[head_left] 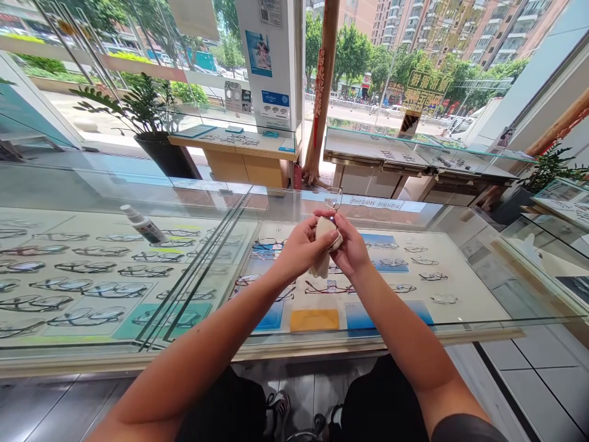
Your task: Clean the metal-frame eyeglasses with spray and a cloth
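Hands meet over the glass counter (483, 320): the left hand (298, 247) pinches a cloth (323, 236) closed against the right hand (353, 250), which grips the glasses (334, 197), one lens poking up just past the fingertips. Squeezing too hard through the cloth could bend the thin frame, and a slack grip could let it fall onto the pane below. Display frames (322, 287) lie under the hands, and a spray bottle (145, 226) rests well off to their left.

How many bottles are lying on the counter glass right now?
1. The bottle lies on its side on the glass counter, left of the left hand, which grips a cloth. Others may be hidden.
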`<state>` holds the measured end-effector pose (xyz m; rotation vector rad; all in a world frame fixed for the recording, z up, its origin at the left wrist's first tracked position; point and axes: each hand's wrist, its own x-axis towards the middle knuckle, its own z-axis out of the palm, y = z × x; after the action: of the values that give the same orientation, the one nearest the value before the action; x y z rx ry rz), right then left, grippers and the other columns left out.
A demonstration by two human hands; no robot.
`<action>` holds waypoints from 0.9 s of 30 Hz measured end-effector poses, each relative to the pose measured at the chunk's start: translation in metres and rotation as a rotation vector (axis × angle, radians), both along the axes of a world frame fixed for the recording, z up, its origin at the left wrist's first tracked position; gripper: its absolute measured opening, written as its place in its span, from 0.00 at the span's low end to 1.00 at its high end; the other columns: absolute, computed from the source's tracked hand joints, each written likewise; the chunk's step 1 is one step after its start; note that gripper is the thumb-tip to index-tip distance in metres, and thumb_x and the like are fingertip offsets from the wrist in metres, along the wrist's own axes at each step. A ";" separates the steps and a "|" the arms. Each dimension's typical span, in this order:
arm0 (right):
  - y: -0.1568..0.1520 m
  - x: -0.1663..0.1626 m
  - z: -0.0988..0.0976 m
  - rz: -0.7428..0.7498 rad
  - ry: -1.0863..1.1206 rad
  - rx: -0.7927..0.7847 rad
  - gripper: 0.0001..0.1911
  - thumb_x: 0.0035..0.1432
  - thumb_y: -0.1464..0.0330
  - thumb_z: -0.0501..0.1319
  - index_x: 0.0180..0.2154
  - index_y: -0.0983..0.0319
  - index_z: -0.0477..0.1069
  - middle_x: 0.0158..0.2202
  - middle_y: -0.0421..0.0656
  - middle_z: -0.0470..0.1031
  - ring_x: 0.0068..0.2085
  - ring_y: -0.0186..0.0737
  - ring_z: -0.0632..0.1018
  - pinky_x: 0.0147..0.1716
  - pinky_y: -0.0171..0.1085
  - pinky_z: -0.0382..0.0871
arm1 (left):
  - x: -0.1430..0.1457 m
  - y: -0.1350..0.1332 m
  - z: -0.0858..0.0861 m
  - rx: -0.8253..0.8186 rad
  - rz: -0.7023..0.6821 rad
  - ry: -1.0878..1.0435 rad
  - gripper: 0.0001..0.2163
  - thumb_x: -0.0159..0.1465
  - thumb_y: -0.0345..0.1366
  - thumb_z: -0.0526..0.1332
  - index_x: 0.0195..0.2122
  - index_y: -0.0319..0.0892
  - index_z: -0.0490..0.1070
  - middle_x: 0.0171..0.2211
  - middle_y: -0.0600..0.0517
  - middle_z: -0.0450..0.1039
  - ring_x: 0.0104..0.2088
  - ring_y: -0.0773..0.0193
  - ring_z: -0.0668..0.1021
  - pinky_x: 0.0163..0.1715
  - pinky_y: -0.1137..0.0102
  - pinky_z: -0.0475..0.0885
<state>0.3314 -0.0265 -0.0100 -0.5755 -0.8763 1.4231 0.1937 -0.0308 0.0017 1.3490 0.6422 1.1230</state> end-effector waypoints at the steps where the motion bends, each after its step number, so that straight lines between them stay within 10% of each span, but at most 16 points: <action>1: 0.001 0.000 0.000 -0.004 0.003 -0.013 0.12 0.62 0.56 0.72 0.43 0.55 0.84 0.53 0.43 0.88 0.46 0.42 0.85 0.42 0.37 0.82 | 0.000 0.001 -0.001 0.000 0.005 0.006 0.27 0.64 0.52 0.77 0.56 0.41 0.77 0.40 0.49 0.82 0.39 0.59 0.81 0.41 0.67 0.74; 8: 0.005 0.003 -0.006 -0.050 -0.018 -0.051 0.11 0.60 0.59 0.75 0.40 0.57 0.86 0.36 0.42 0.86 0.31 0.36 0.79 0.28 0.34 0.74 | 0.000 0.005 -0.002 -0.023 0.074 0.030 0.26 0.64 0.58 0.75 0.52 0.42 0.81 0.37 0.50 0.81 0.35 0.61 0.79 0.36 0.68 0.72; 17: 0.006 -0.001 -0.008 -0.083 -0.048 -0.004 0.13 0.54 0.57 0.79 0.37 0.57 0.87 0.35 0.42 0.86 0.36 0.40 0.82 0.37 0.37 0.79 | -0.004 0.009 -0.001 -0.047 0.096 0.036 0.28 0.62 0.64 0.74 0.36 0.40 0.81 0.31 0.49 0.80 0.31 0.63 0.75 0.33 0.69 0.70; 27: 0.013 0.004 -0.010 -0.102 -0.029 -0.056 0.13 0.54 0.59 0.79 0.36 0.59 0.84 0.40 0.43 0.88 0.37 0.39 0.82 0.39 0.38 0.79 | -0.023 0.025 0.002 -0.099 -0.174 0.100 0.23 0.58 0.55 0.79 0.37 0.38 0.81 0.32 0.48 0.79 0.30 0.63 0.75 0.33 0.69 0.69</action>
<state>0.3357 -0.0136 -0.0199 -0.6757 -0.8205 1.3527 0.1707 -0.0061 0.0040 1.3539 0.6319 0.8784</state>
